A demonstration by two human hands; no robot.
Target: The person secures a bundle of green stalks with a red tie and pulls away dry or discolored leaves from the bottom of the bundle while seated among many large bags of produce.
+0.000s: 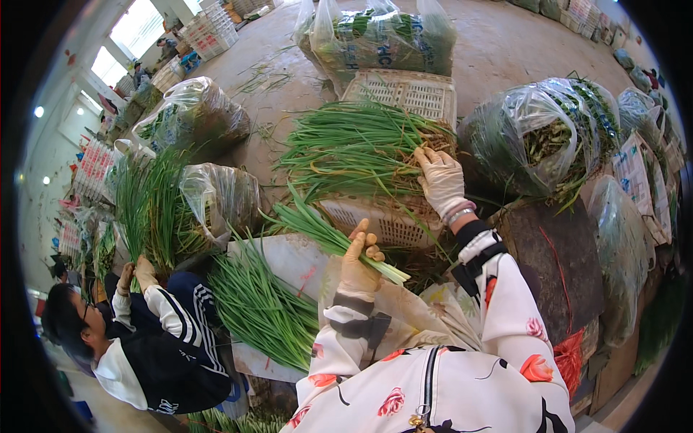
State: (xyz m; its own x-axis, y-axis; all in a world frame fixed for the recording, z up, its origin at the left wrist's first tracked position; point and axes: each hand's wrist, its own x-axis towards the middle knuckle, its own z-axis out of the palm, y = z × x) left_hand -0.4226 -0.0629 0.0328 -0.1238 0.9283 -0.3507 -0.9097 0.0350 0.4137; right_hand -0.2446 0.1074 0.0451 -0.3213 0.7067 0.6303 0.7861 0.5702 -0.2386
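Note:
My left hand (359, 261), in a pale glove, grips a small bunch of green onions (325, 234) that points up and to the left, white ends by my fingers. My right hand (439, 180), also gloved, reaches forward and rests on the root end of a large heap of green onions (354, 148). That heap lies across a white plastic crate (386, 220) in front of me. Whether my right fingers grip stalks is unclear.
Another person (155, 339) crouches at lower left, holding an upright bunch of greens (148, 209). A flat pile of green onions (260, 307) lies on a white board. Clear plastic bags of greens (538, 137) stand around, and a second white crate (404, 90) sits behind the heap.

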